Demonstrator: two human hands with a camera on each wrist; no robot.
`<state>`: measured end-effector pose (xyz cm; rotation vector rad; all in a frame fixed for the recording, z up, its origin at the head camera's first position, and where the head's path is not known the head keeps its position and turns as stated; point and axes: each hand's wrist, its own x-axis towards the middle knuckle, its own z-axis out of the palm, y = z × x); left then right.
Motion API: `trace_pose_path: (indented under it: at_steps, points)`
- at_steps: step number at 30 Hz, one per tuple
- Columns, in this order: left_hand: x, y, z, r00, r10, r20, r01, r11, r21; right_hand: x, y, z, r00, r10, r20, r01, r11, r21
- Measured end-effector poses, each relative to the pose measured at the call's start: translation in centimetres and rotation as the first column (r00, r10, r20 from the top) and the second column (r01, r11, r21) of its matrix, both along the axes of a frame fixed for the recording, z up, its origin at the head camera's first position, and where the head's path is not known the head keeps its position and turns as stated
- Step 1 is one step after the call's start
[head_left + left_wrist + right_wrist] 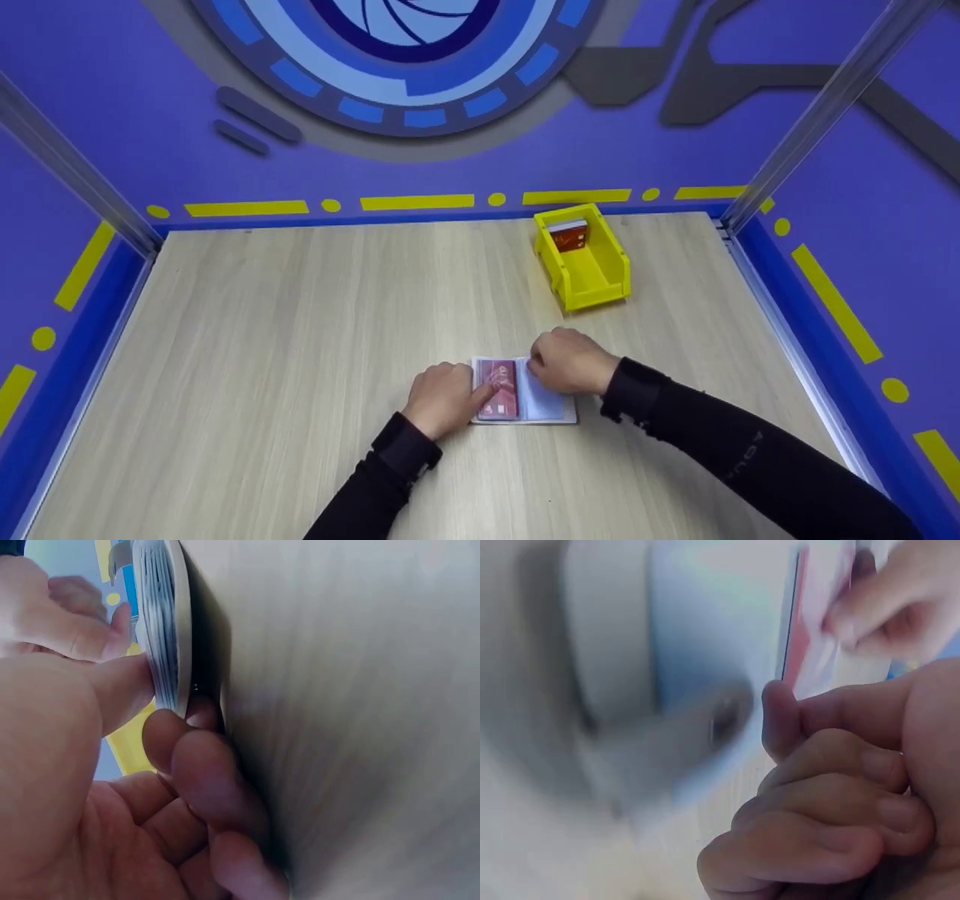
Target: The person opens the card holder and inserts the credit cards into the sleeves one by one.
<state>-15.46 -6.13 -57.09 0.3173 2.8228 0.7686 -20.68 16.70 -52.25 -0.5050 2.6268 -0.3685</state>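
Note:
A small card album (pixel 546 403) with clear plastic sleeves lies opened near the table's middle. On its left page a red card (pixel 504 409) shows in a sleeve; the right page looks bluish and clear. My left hand (pixel 442 397) grips the left edge, thumb over the card. In the left wrist view its fingers curl by the underside of the stacked pages (pixel 157 622). At the top of the right page is my right hand (pixel 570 361), its fingers curled. Thumb and forefinger meet at the clear page's edge in the right wrist view, where a pale shape is blurred.
Behind the album, right of centre, stands a yellow bin (pixel 596 283) with a few red-faced cards (pixel 570 238) leaning at its back. The wooden table (pixel 300 315) is bordered by blue-purple walls (pixel 90 135) and metal posts (pixel 825 112).

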Motion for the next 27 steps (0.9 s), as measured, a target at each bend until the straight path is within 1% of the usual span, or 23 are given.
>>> trace_pose_path:
  at_steps: [4, 7, 9, 14, 19, 23, 27]
  points:
    - [0.0, -0.1, 0.1, 1.000, 0.008, 0.016, -0.008, 1.000, -0.007, -0.9, 1.3, 0.4, 1.000, -0.013, 0.008, 0.012, 0.998, 0.057]
    - [-0.1, -0.2, 0.1, 1.000, 0.010, 0.021, -0.010, 1.000, -0.011, -1.2, 2.0, -0.1, 1.000, -0.005, 0.006, 0.004, 0.997, 0.075]
    - [-0.1, -0.2, 0.1, 1.000, 0.009, 0.026, -0.008, 1.000, -0.007, -1.1, 2.2, -0.5, 1.000, 0.024, -0.013, -0.023, 0.997, 0.072]
    - [-0.1, -0.2, 0.1, 1.000, 0.004, 0.026, -0.004, 1.000, 0.007, -0.9, 2.1, -1.3, 0.992, 0.082, -0.095, -0.079, 0.996, 0.032]
    - [-0.1, 0.0, 0.1, 1.000, 0.002, 0.028, -0.002, 1.000, 0.010, -0.7, 1.9, -1.5, 0.989, 0.088, -0.118, -0.089, 0.996, -0.003]
    - [-0.1, 0.1, 0.1, 1.000, 0.001, 0.030, -0.001, 1.000, 0.010, -0.8, 2.1, -1.3, 0.994, 0.059, -0.097, -0.060, 0.998, -0.006]
    - [-0.2, 0.2, 0.0, 0.999, 0.011, 0.035, -0.011, 1.000, 0.007, -1.1, 2.7, -0.9, 0.998, 0.053, -0.030, -0.054, 0.998, -0.034]
